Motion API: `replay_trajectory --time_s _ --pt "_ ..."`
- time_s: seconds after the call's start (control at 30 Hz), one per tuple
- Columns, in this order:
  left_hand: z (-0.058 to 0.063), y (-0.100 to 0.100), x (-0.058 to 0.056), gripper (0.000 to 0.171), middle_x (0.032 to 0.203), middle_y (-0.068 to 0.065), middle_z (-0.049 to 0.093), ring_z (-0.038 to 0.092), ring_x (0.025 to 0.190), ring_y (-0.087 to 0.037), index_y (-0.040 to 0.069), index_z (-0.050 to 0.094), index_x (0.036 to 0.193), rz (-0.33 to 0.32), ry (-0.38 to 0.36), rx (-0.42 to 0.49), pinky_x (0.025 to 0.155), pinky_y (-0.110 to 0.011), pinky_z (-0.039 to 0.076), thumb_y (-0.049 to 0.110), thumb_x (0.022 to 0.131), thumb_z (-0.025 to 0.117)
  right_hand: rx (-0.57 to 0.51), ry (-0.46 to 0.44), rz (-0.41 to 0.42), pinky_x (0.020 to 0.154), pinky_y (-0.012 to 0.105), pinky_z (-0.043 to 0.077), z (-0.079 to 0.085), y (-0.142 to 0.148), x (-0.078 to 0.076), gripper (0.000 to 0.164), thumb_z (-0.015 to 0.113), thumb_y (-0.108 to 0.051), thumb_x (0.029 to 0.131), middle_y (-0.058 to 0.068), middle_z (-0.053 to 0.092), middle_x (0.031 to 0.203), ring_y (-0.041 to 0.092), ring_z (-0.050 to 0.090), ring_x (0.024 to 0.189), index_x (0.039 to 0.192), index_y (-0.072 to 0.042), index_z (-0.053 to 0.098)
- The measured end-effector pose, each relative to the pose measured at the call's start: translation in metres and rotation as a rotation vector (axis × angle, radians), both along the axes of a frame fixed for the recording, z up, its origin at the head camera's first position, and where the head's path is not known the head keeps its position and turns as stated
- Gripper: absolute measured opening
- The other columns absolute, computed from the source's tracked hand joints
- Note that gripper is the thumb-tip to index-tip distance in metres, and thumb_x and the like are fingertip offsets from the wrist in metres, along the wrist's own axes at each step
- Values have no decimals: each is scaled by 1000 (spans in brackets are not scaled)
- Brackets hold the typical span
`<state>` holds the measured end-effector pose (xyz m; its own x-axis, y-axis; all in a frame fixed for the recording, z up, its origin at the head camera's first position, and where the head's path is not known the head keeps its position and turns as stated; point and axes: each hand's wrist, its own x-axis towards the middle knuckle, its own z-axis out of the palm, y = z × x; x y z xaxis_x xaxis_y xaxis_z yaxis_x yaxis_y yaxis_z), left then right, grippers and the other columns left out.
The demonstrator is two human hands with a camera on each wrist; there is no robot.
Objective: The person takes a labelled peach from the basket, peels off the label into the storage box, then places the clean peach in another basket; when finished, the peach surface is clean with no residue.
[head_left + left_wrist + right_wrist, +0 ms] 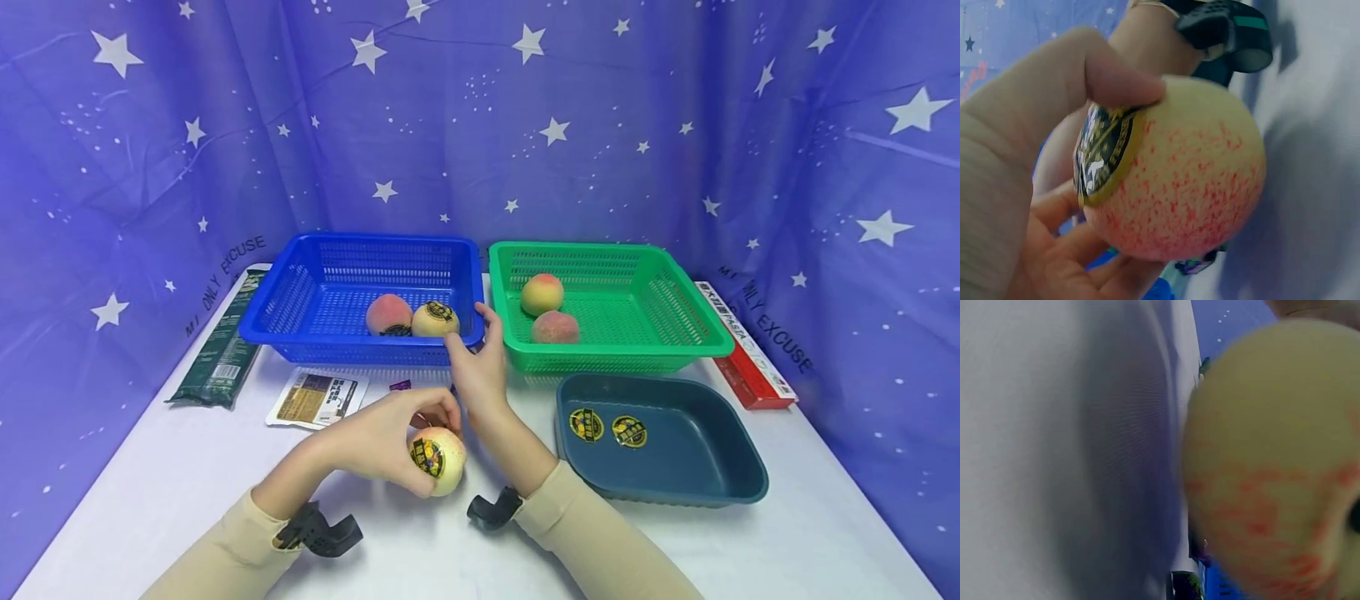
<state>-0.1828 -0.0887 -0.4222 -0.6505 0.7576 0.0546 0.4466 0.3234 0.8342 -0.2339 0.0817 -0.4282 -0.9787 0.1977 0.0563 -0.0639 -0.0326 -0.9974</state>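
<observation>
A pale yellow peach (444, 467) with red speckles is held in my left hand (375, 437) over the near middle of the table. Its black and gold sticker (1109, 150) faces the thumb, whose tip lies along the sticker's upper edge in the left wrist view. My right hand (483, 375) is raised beyond the peach, thumb and index finger spread apart. In the head view it overlaps the front right corner of the blue basket (360, 352). The same peach (1266, 444) fills much of the right wrist view, where the right fingers are hidden.
Two stickered peaches sit in the blue basket. The green basket (600, 363) holds two peaches. Two stickers (587, 425) lie inside the dark teal basin (693, 442). A green packet (221, 350), a white pouch (318, 398) and a red pasta box (753, 375) lie around them.
</observation>
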Motion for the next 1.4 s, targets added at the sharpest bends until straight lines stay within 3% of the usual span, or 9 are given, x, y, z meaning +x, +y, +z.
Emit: replay_trajectory --time_s 0.2,0.43,0.57,0.7,0.83,0.93,1.07,1.2,1.4 --pt "-10 3 4 61 114 13 74 72 111 -9 25 62 118 -79 6 5 106 -30 60 13 68 95 20 -23 5 130 51 44 3 -2 4 73 66 -15 101 11 54 168 33 55 153 167 -24 38" --pt "-18 2 3 58 121 6 70 67 117 -11 22 69 124 -68 44 91 113 -32 60 16 72 94 53 -77 46 137 55 34 16 2 10 73 63 -24 108 8 40 179 32 41 165 173 -29 30" --pt "-22 3 0 56 126 5 71 66 120 -12 21 73 127 -55 61 138 111 -32 61 19 75 94 45 -115 87 141 54 28 30 10 29 78 64 -27 109 5 26 185 29 26 172 176 -29 25" --pt "-27 7 2 61 130 9 73 68 122 -10 21 72 133 -34 43 145 112 -31 60 17 76 95 81 -147 149 141 62 23 38 24 66 75 65 -25 107 13 20 186 37 18 174 173 -22 30" --pt "-31 9 6 74 134 9 72 68 128 -12 21 64 141 -5 -5 148 118 -32 58 12 74 94 299 -56 294 137 63 32 42 44 93 53 70 -24 105 6 44 174 32 35 167 156 -23 56" --pt "-32 9 7 81 138 7 72 68 133 -13 21 57 147 8 -28 150 121 -32 56 12 75 93 519 134 466 124 52 52 44 62 94 29 73 -20 104 -3 69 144 20 60 144 133 -22 73" --pt "-34 8 8 77 139 7 75 69 135 -12 22 54 142 16 -54 150 123 -31 54 13 77 94 730 324 667 101 38 62 44 84 88 18 75 -14 103 -14 74 118 14 68 117 117 -24 78" --pt "-34 8 8 69 135 8 77 71 134 -11 22 52 132 17 -79 165 123 -29 53 12 77 93 871 363 760 99 33 60 42 96 87 23 76 -15 101 -19 70 118 12 69 115 117 -31 78" --pt "-34 7 7 63 134 7 79 73 132 -13 18 52 125 29 -88 168 122 -30 54 12 78 94 945 342 794 96 33 61 38 98 86 31 81 -20 97 -19 70 124 9 68 114 127 -30 78"
